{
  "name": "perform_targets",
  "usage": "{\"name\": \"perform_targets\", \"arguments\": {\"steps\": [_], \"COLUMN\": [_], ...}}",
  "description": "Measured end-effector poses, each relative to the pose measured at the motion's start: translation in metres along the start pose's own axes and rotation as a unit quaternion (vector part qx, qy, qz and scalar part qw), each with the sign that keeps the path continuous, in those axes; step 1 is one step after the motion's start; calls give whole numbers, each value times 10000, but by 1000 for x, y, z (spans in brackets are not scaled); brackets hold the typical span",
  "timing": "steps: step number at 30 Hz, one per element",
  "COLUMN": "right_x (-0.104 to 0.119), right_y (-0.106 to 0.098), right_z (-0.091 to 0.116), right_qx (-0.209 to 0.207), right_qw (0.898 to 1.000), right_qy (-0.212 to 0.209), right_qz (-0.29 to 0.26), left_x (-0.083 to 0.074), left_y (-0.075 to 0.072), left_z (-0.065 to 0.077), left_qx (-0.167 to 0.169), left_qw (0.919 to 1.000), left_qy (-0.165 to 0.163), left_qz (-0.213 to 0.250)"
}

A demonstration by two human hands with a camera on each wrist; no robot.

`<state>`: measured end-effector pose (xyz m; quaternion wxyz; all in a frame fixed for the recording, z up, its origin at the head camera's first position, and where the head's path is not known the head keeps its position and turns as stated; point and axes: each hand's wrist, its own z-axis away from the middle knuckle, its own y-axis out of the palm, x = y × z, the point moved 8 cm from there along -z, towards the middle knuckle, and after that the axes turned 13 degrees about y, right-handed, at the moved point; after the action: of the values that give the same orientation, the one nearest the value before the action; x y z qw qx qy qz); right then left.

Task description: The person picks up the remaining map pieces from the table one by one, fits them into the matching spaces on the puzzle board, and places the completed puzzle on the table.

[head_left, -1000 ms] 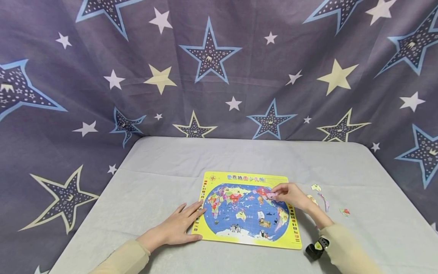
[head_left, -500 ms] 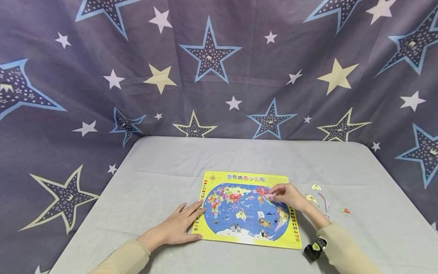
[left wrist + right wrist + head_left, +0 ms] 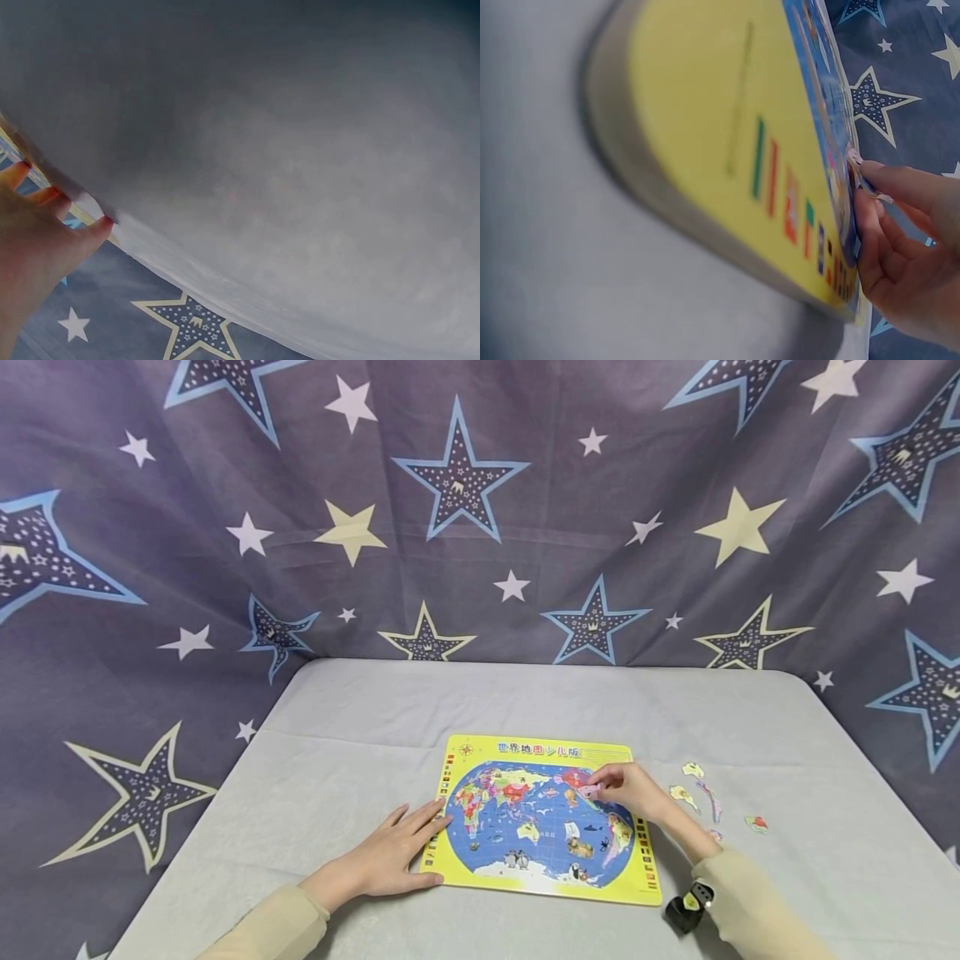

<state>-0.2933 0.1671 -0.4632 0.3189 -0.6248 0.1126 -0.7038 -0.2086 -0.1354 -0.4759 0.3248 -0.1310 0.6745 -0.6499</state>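
Note:
A world map puzzle board [image 3: 547, 888] with a yellow border lies on the table in the head view. My right hand [image 3: 636, 792] is over the board's upper right part and pinches a small pink puzzle piece [image 3: 592, 791] between thumb and fingers. The right wrist view shows this puzzle piece [image 3: 870, 182] edge-on, close over the map surface. At the board's left edge rests my left hand [image 3: 397, 855], fingers spread, fingertips on the yellow border. In the left wrist view only part of the left hand [image 3: 45, 232] shows.
Several loose puzzle pieces lie right of the board, among them a pale yellow piece [image 3: 693, 770], a long purple piece [image 3: 709, 802] and a red-green piece [image 3: 756, 823]. A grey cloth covers the table [image 3: 360, 710]. Behind hangs a star-patterned curtain [image 3: 480, 568].
My right forearm has shifted slightly left, uncovering more of the loose pieces beside it. The right hand keeps the pink piece over nearly the same spot. My left hand has not moved.

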Motion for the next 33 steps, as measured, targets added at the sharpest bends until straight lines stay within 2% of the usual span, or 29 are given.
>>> {"name": "perform_targets", "arguments": {"steps": [11, 33], "right_x": [7, 3], "right_y": [4, 4], "right_z": [1, -1], "right_qx": [-115, -457], "right_qw": [9989, 9975], "right_qy": [-261, -95], "right_qz": [383, 532], "left_x": [1, 0], "left_y": [2, 1], "left_z": [0, 0], "left_qx": [51, 19], "left_qw": [10000, 10000], "left_qy": [-54, -21], "left_qz": [23, 0]}}
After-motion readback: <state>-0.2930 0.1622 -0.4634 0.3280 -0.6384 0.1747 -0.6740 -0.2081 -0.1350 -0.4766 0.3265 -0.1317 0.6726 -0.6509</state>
